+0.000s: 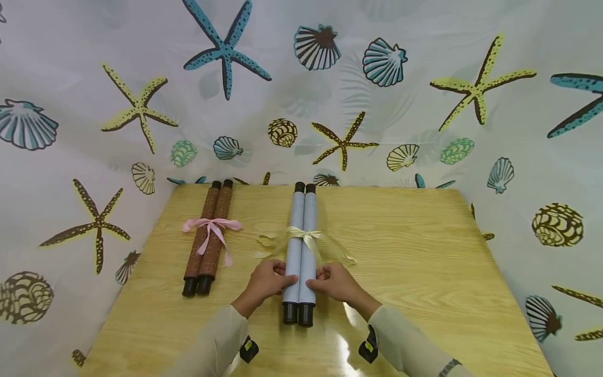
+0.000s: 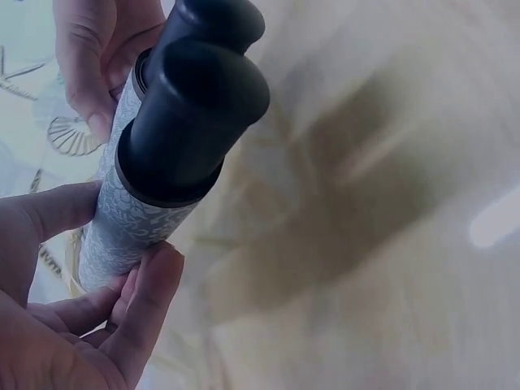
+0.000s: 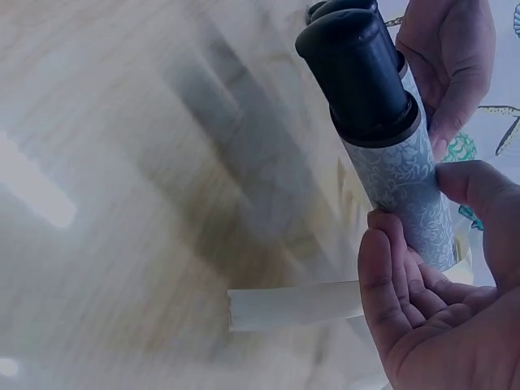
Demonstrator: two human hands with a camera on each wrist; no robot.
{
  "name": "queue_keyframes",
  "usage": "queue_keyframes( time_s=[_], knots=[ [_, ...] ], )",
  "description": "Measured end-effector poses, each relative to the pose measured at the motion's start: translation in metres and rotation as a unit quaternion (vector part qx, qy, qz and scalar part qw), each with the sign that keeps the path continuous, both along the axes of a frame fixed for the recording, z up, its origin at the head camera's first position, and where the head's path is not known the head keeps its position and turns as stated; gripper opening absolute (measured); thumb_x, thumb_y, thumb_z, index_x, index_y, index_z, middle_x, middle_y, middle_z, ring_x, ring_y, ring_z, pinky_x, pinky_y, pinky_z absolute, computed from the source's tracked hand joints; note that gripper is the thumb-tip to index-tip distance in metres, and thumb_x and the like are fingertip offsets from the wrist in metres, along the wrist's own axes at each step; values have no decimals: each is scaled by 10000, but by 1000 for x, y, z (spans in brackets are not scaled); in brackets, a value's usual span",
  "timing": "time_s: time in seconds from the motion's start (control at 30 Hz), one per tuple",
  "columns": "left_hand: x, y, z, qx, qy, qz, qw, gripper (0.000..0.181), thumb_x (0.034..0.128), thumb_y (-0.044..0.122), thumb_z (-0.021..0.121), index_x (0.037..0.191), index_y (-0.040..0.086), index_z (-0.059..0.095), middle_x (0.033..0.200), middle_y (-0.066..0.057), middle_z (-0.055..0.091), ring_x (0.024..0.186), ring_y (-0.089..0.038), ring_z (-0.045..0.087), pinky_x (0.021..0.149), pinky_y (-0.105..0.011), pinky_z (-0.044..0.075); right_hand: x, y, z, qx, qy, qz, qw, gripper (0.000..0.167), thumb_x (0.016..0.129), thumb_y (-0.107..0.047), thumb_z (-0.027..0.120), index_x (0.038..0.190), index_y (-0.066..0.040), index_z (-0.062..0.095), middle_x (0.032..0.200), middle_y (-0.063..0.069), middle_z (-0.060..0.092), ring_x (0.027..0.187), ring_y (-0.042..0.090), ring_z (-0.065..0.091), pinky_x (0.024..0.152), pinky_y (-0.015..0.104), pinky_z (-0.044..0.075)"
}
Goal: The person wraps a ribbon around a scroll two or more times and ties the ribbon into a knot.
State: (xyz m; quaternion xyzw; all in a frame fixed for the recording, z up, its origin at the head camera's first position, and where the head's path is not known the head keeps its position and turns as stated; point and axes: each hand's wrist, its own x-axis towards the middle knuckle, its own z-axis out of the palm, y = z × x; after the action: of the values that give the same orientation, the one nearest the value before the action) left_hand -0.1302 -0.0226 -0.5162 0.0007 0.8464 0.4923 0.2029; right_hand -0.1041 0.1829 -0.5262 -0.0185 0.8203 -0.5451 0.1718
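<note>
Two pale blue-grey scrolls with a floral pattern and black end knobs lie side by side, bound by a cream ribbon tied in a bow. My left hand pinches the left scroll near its lower end, thumb on top and fingers beneath. On the other side, my right hand grips the right scroll the same way. Both wrist views show the near ends raised off the table, with shadows below. One ribbon tail hangs beside the right hand.
To the left lies a pair of brown scrolls with black knobs, tied with a pink ribbon. The wood-grain table meets a white cloth backdrop printed with starfish and shells at the back and sides.
</note>
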Motion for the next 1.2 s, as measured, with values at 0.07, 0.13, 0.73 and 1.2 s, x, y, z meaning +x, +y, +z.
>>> queue_keyframes(
  time_s=[0.07, 0.13, 0.73, 1.2],
  knots=[
    [-3, -8, 6, -28, 33, 78, 10000, 398, 838, 191, 805, 1128, -46, 667, 977, -143, 674, 733, -161, 656, 608, -338, 589, -6, -7, 3, -39, 21, 68, 10000, 211, 865, -161, 740, 866, 29, 649, 692, -19, 630, 618, 50, 525, 551, 211, 426],
    [-6, -15, 11, -57, 56, 156, 9998, 400, 843, 193, 802, 1134, -46, 667, 990, -150, 678, 735, -166, 661, 614, -339, 591, -13, -15, 7, -78, 41, 131, 9999, 209, 863, -164, 741, 857, 24, 649, 678, -30, 615, 609, 54, 520, 547, 216, 424],
    [-48, -109, 44, -484, 91, 577, 9971, 438, 883, 235, 756, 1220, -29, 660, 1114, -193, 716, 815, -168, 687, 723, -386, 604, -71, -108, 31, -113, 126, 589, 9981, 216, 880, -223, 732, 867, -15, 671, 673, -28, 611, 612, 73, 525, 563, 219, 418],
    [-73, -139, -1, -887, 430, 569, 9935, 283, 810, 133, 793, 926, -118, 730, 1639, -237, 185, 1437, -412, 358, 914, -420, 549, -95, -147, -21, -294, 152, 374, 9988, 242, 842, -168, 760, 692, -82, 591, 575, -94, 520, 543, 51, 453, 515, 194, 361]
  ],
)
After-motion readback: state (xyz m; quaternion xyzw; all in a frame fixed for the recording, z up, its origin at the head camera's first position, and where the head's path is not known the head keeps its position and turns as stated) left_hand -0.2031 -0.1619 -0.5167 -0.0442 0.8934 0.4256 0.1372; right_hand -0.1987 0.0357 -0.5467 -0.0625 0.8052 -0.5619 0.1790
